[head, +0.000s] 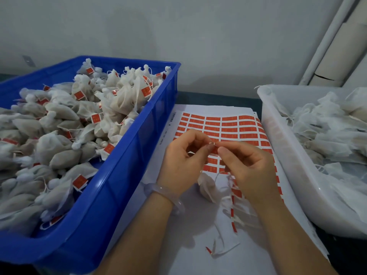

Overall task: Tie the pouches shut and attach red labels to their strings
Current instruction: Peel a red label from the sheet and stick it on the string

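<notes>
1. Nearest the camera, on the bare white end of the label sheet (178,245), lay loose white scraps (222,249) with thin red strips among them.
2. Just beyond them, a white pouch (207,188) rested on the sheet under the hands, its string (218,173) rising toward the fingers.
3. Above the pouch, the left hand (182,157), with a pale bracelet (164,193) on its wrist, met the right hand (248,165) fingertip to fingertip. Each grip was narrow, thumb and forefinger pinching the string's end. Whether a label sat there was too small to tell.
4. Beyond the hands, rows of red labels (228,124) covered the sheet's far part.
5. To the left, a blue crate (127,175) was heaped with tied pouches (65,120) carrying red labels.
6. To the right, a white tub (278,145) held unlabelled pouches (327,126).
7. Farthest, the dark table (218,98) met a grey wall (178,26).
</notes>
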A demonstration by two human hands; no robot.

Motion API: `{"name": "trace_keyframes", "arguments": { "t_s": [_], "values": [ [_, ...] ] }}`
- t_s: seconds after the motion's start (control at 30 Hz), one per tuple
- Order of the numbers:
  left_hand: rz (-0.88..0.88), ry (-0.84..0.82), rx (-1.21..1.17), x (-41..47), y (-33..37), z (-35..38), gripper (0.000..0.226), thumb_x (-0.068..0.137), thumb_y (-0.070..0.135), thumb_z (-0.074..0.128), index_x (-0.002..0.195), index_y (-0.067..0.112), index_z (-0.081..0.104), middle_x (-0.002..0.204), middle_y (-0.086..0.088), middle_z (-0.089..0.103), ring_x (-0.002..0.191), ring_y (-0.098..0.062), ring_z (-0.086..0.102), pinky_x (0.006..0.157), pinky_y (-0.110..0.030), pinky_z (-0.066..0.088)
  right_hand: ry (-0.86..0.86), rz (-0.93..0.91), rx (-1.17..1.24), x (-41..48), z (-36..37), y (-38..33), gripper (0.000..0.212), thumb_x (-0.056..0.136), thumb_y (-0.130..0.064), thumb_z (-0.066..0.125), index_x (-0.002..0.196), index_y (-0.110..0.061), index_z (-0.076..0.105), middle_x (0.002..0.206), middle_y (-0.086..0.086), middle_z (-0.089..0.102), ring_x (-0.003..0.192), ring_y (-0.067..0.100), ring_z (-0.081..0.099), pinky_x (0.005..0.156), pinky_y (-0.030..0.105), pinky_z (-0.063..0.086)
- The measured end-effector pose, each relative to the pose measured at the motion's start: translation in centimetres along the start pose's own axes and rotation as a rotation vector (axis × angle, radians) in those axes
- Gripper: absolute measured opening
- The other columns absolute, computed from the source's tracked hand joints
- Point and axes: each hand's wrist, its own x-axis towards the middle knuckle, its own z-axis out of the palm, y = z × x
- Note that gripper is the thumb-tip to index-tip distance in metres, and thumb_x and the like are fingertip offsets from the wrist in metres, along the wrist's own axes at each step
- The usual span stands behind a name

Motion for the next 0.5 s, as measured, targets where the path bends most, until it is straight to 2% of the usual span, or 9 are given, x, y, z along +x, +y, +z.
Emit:
{"name": "trace_keyframes", "arguments": {
  "t_s": [0.2, 0.37, 0.5],
  "values": [
    [-0.019, -0.041, -0.014, -0.2, -0.01, -0.04, 0.014, 0.087, 0.015, 0.062, 0.083, 0.029, 0.062, 0.079, 0.013, 0.067, 0.08, -0.006, 0.066, 0.071, -0.017, 0.055, 0.044, 0.146, 0.064, 0.27, -0.2, 0.16, 0.01, 0.072, -0.037, 0.059, 0.082, -0.039, 0.062, 0.078, -0.037, 0.064, 0.082, -0.01, 0.063, 0.06, 0.004, 0.046],
    [-0.049, -0.045, -0.042, -0.17, -0.14, -0.06, 0.01, 0.085, 0.017, 0.064, 0.082, 0.027, 0.063, 0.079, 0.014, 0.067, 0.079, -0.006, 0.067, 0.071, -0.016, 0.055, 0.017, 0.161, 0.046, 0.31, -0.26, 0.2, 0.006, 0.077, -0.032, 0.061, 0.082, -0.035, 0.063, 0.078, -0.033, 0.066, 0.08, -0.007, 0.064, 0.06, 0.005, 0.047],
    [-0.059, -0.066, -0.031, -0.21, -0.28, -0.02, 0.013, 0.084, 0.014, 0.065, 0.081, 0.026, 0.063, 0.078, 0.014, 0.067, 0.076, -0.004, 0.066, 0.066, -0.012, 0.052, 0.001, 0.165, 0.004, 0.21, -0.25, 0.63, 0.011, 0.086, -0.02, 0.061, 0.081, -0.03, 0.062, 0.074, -0.023, 0.067, 0.076, -0.005, 0.064, 0.06, 0.006, 0.048]
  ]
}}
